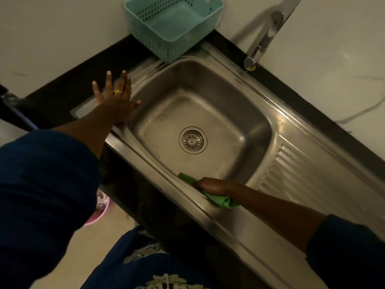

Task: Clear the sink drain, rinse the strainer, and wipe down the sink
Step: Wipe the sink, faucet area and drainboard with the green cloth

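1. Bucket [98, 213], pink, is sitting on the floor at the near left, partly hidden by a dark blue sleeve [45, 195].
2. The left hand [115, 101] is resting at the left rim of the sink [208, 76], fingers spread wide, holding nothing.
3. A teal basket [173, 26] is standing at the far left corner, overlapping the sink's rim.
4. The strainer [193, 140] is sitting in the drain, in the middle of the sink floor.
5. The right hand [212, 185] is pressing a green cloth [220, 200] against the near rim, fingers lying along it.
6. A tap [264, 38] is standing at the far right, and a ridged draining board [302, 174] is lying right of the basin.
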